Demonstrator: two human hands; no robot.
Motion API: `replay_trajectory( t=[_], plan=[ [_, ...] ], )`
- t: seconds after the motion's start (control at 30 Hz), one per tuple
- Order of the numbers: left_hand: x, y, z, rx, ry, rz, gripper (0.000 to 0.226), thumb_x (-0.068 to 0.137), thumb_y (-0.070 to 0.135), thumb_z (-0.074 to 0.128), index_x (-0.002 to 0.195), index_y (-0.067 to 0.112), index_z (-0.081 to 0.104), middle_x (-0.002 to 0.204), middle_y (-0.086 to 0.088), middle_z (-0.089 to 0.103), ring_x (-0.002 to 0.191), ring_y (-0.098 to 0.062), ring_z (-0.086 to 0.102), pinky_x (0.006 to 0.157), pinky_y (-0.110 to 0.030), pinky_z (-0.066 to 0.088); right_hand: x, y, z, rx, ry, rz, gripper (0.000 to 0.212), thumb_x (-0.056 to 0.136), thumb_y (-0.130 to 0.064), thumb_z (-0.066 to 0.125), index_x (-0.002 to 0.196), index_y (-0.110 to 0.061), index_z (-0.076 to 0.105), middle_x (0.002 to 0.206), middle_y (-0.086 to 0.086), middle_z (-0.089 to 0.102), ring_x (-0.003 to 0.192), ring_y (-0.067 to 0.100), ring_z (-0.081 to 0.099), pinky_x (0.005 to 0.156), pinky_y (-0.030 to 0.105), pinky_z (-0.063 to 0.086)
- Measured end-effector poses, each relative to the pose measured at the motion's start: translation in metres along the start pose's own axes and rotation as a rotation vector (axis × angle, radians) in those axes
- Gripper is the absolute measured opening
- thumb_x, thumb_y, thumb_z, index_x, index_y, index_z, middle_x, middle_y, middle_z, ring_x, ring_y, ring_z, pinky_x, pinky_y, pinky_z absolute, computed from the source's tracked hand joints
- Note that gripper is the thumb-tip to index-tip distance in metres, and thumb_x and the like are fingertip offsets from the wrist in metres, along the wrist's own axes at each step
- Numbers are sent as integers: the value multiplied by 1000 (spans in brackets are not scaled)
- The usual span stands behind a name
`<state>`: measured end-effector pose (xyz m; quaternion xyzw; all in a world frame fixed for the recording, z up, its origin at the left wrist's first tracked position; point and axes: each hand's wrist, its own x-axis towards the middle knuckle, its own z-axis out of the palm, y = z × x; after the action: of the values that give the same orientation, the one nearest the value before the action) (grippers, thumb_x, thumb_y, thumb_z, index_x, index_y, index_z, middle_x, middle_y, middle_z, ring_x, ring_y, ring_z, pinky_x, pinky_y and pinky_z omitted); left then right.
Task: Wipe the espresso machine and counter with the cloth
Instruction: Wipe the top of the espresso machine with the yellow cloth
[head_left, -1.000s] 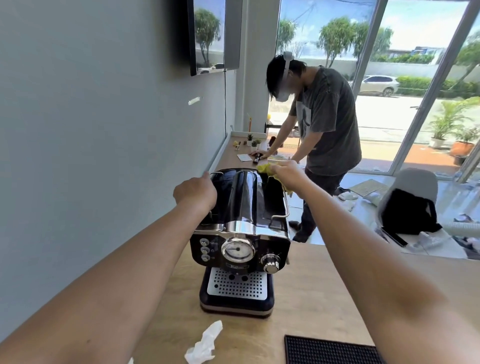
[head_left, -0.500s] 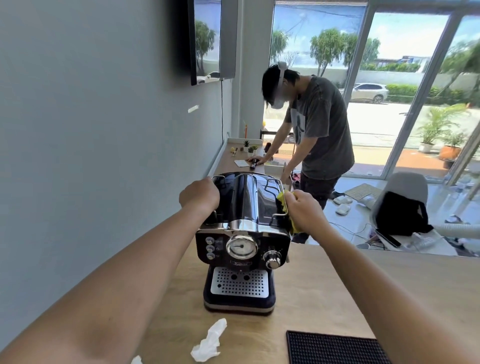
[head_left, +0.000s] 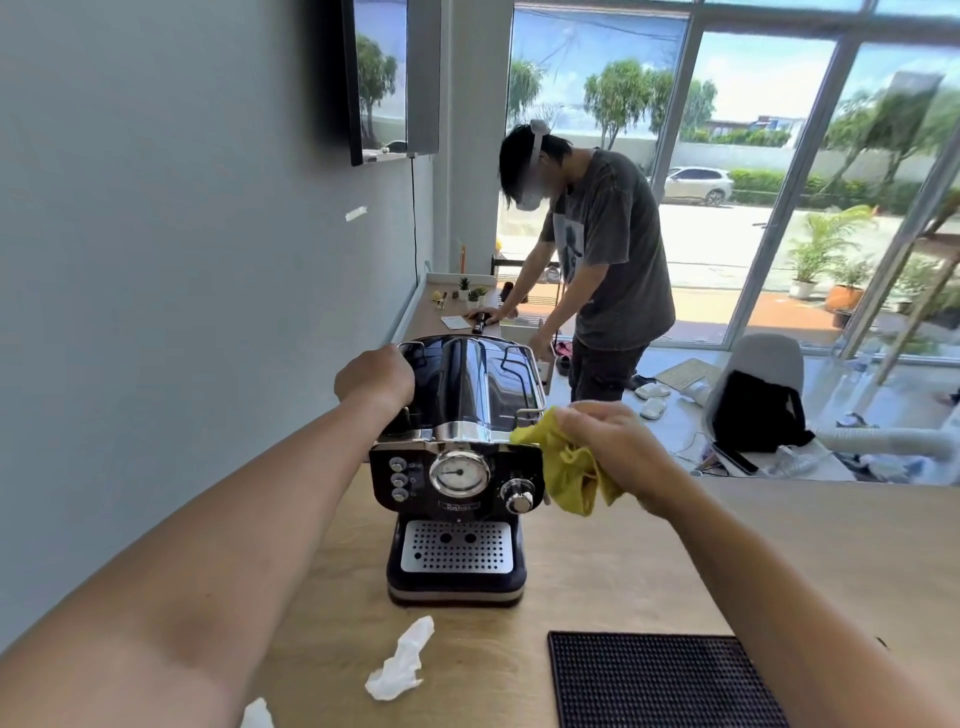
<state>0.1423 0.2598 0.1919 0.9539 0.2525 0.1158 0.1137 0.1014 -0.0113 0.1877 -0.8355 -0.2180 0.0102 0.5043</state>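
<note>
Moved: right hand slid forward along espresso machine to its front-right corner, fingers bunched round yellow cloth touching that corner; left hand curled over machine's top-left edge.

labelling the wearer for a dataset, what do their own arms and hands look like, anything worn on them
Both forearms are bare as far up as the view shows, with no sleeve in sight. The left hand and right hand wear no gloves. No watch, band or ring shows on the wrists or the visible parts of the hands, and no markings can be seen.
</note>
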Motion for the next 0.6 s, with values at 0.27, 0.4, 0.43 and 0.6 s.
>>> replay_trajectory(
  t=[0.27, 0.4, 0.43, 0.6],
  plan=[
    [5, -3, -2, -109, -39, -27, 38, 89, 8, 40, 122, 16, 57, 116, -9, 64, 102, -30, 59, 73, -34, 43, 75, -5, -38, -667, 112, -68, 17, 91, -32, 58, 106, -22, 57, 86, 0, 65, 69, 18, 61, 62, 33, 50],
    [17, -9, 2, -311, -91, -56, 31, 90, 22, 41, 110, 16, 65, 113, -11, 66, 101, -33, 60, 75, -32, 43, 111, 6, -31, -1134, -83, -222, 67, 97, -29, 52, 151, -43, 16, 141, 4, 46, 103, 24, 62, 67, 32, 51],
    [20, -10, 3, -357, -105, -51, 31, 89, 24, 42, 106, 15, 66, 111, -12, 67, 99, -33, 61, 74, -32, 43, 118, 7, -28, -1179, -91, -267, 65, 98, -33, 52, 151, -42, 16, 144, 3, 43, 106, 24, 62, 68, 32, 51],
    [26, -15, 10, -527, -105, -79, 29, 85, 25, 48, 98, 11, 70, 102, -17, 69, 94, -35, 65, 69, -33, 48, 148, 21, -14, -1100, -125, -410, 29, 94, -36, 55, 123, -36, 60, 137, -8, 48, 103, 22, 64, 74, 33, 52]
  ],
)
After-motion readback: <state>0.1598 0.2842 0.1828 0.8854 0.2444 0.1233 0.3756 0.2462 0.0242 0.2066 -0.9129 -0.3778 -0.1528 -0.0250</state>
